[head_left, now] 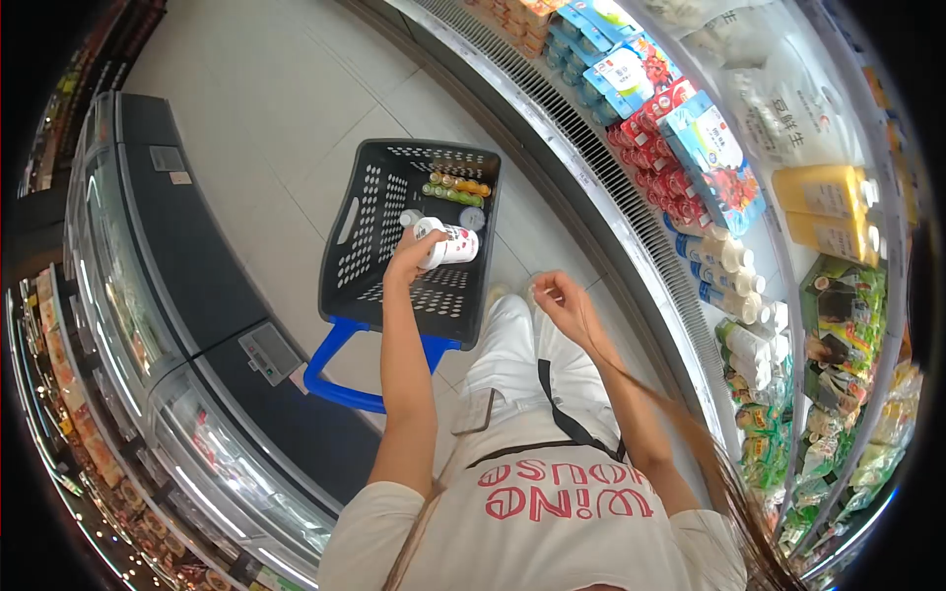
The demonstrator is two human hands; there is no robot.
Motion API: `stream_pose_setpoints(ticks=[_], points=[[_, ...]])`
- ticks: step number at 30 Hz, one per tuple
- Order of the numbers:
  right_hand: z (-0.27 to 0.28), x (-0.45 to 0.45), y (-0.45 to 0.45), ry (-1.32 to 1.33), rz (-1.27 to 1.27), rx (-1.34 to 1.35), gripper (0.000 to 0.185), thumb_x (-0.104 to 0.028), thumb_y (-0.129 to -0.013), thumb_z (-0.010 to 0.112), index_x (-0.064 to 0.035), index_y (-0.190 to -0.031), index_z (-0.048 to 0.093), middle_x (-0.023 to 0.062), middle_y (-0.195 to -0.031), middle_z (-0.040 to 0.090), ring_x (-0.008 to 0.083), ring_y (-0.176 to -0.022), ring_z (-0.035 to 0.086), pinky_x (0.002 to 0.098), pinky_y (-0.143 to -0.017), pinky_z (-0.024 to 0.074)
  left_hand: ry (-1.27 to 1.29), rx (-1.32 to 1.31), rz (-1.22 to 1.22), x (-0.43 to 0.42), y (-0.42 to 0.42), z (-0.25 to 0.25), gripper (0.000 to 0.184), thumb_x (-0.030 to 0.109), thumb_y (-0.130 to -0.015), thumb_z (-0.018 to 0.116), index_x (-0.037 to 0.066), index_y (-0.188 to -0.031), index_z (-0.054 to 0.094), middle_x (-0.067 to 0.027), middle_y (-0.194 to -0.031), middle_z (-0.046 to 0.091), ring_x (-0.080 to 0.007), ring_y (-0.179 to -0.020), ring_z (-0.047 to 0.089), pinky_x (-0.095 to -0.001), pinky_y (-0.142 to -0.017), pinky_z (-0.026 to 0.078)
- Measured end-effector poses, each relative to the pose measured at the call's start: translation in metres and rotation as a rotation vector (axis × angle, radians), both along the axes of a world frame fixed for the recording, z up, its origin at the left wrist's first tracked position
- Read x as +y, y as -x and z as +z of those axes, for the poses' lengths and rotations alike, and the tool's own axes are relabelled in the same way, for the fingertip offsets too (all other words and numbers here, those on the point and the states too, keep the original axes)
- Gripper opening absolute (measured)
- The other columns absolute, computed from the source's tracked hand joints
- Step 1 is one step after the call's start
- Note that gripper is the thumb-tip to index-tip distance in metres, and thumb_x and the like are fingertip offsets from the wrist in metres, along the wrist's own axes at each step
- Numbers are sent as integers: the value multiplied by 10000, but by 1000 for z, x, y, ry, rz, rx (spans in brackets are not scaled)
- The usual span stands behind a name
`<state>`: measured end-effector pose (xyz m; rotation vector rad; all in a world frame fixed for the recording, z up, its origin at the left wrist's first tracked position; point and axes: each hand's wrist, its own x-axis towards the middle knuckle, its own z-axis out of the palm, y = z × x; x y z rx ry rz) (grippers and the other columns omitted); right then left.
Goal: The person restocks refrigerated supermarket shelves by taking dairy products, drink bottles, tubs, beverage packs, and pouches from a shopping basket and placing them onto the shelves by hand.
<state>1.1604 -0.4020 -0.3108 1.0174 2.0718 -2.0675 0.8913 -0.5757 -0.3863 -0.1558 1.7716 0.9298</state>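
Note:
My left hand (407,258) reaches into a black shopping basket (370,212) with a blue handle (340,379). Its fingers are wrapped round a white bottle (455,244) with red print, which lies tilted inside the basket walls. Behind that bottle a second whitish bottle or cap (411,217) shows in part. Small orange and green bottles (455,189) lie at the basket's far end, with a round lidded tub (472,219) near them. Over the white trousers, to the right of the basket, my right hand (562,300) hangs with bent fingers; whether it holds anything is not clear.
A curved chilled shelf (591,187) runs along the right, with boxed drinks (709,158), yellow jugs (820,212) and white bottles (724,266). Along the left stands a glass-topped freezer (128,266) with a dark edge. Pale floor tiles (266,118) lie between them.

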Motion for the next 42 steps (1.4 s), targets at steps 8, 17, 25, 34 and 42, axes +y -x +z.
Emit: stream_pose_setpoints(ticks=[8, 17, 25, 34, 42], points=[[193, 20, 59, -292, 80, 445, 941, -236, -676, 851, -49, -1418, 304, 134, -1342, 454, 229, -1184, 512, 372, -1009, 423, -853, 263, -357, 58, -10, 314, 873, 139, -721, 695, 39, -1481, 275, -156, -1296, 499, -194, -1159, 499, -285, -990, 376], [273, 18, 23, -506, -556, 817, 849, -180, -707, 827, 13, -1362, 322, 169, -1221, 498, 228, -1149, 525, 353, -939, 450, -1287, 23, 22, 137, -76, 368, 1077, 553, -703, 758, 50, -1465, 187, -133, -1316, 471, -232, -1189, 498, -364, -976, 420], [322, 89, -39, -902, -638, 637, 821, -309, -779, 765, 26, -1372, 306, 229, -1229, 469, 335, -1171, 470, 414, -968, 396, -1461, 8, -193, 240, -166, 412, 547, 166, -850, 709, -21, -1273, 417, -115, -1135, 584, -211, -1059, 595, -374, -884, 530], [489, 216, -100, -1516, -658, 594, 537, -304, -802, 740, -37, -1220, 532, 152, -1020, 617, 322, -977, 490, 431, -843, 404, -1882, 177, -556, 378, -204, 583, 593, 96, -816, 743, 10, -1305, 421, -127, -1225, 557, -217, -1113, 563, -354, -946, 471], [569, 353, -95, -1686, -979, 444, 522, -468, -760, 733, -4, -977, 632, 157, -895, 675, 368, -940, 571, 465, -822, 450, -1760, 535, -973, 522, -192, 699, 596, 266, -837, 736, -23, -1262, 434, -138, -1125, 599, -211, -1046, 599, -360, -942, 462]])
